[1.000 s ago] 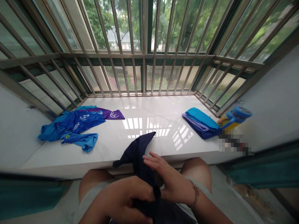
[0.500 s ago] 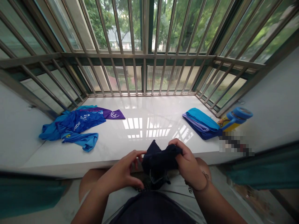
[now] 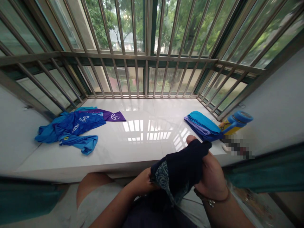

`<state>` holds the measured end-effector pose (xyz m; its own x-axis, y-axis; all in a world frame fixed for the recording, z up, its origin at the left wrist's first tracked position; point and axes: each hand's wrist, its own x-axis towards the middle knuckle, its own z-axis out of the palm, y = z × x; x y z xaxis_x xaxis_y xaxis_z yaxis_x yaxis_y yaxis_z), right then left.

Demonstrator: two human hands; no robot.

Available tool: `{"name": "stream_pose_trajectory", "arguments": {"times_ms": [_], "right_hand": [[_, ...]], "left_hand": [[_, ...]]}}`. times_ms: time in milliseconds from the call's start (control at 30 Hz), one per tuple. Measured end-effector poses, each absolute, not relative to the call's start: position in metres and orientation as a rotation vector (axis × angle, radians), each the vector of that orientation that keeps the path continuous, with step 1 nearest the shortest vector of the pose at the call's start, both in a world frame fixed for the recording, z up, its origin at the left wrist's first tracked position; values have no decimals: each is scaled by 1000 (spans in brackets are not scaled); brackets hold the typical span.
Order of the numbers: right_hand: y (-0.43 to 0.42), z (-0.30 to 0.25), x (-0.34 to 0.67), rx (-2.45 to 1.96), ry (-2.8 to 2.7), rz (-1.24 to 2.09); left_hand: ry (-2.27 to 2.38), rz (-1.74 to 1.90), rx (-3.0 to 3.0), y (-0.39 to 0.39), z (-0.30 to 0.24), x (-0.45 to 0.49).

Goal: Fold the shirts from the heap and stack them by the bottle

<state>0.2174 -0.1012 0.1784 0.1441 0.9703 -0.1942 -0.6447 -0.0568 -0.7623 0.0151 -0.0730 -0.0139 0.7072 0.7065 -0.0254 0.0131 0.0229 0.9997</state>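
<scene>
A navy cloth garment [image 3: 184,166] is held up in front of me, and a blue-and-white patterned part [image 3: 164,183] shows at its lower edge. My right hand [image 3: 210,177] grips its upper right end, with the thumb over the top. My left hand [image 3: 142,183] holds its left side from below, partly hidden behind the cloth. More dark navy fabric [image 3: 154,212] lies over my lap and hangs below my hands.
A white marble sill [image 3: 142,148] runs ahead, behind window bars [image 3: 146,38]. On it lie a crumpled blue shirt [image 3: 73,125] and a folded blue-and-purple stack [image 3: 201,126]. A blue-and-yellow bottle [image 3: 235,123] lies at right, and teal curtains [image 3: 266,166] hang at the sides.
Both hands have moved right and up with the navy cloth. The cloth is spread wider, and its patterned part now shows. The view has shifted slightly.
</scene>
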Motion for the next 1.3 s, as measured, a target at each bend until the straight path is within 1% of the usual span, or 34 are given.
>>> {"name": "stream_pose_trajectory", "arguments": {"times_ms": [100, 267, 367, 500, 600, 700, 833, 933, 1000, 1133, 1300], "right_hand": [[-86, 169, 239, -873, -406, 1300], [-60, 138, 278, -930, -284, 1125], [-56, 123, 288, -1023, -141, 1137], [-61, 112, 287, -1107, -28, 1207], [-66, 108, 285, -1145, -22, 1221], [-67, 104, 287, -1174, -36, 1172], [-69, 96, 293, -1205, -118, 1163], [-73, 92, 295, -1205, -210, 1153], [-77, 91, 295, -1195, -288, 1157], [-80, 95, 292, -1185, -416, 1160], [-85, 88, 298, -1108, -491, 1074]], "left_hand": [[646, 612, 1396, -69, -13, 5], [957, 855, 1332, -59, 9, -25], [1074, 942, 1329, -51, 28, -40], [1123, 943, 1334, -38, 43, -52], [1052, 842, 1401, -32, 50, -60], [1011, 608, 1598, -29, 56, -69], [1204, 310, 1913, -27, 53, -76], [1404, 270, 2030, -21, 38, -81], [1477, 314, 2005, -16, 29, -87], [1377, 478, 1760, -11, 20, -101], [1471, 848, 1383, -19, 27, -116]]}}
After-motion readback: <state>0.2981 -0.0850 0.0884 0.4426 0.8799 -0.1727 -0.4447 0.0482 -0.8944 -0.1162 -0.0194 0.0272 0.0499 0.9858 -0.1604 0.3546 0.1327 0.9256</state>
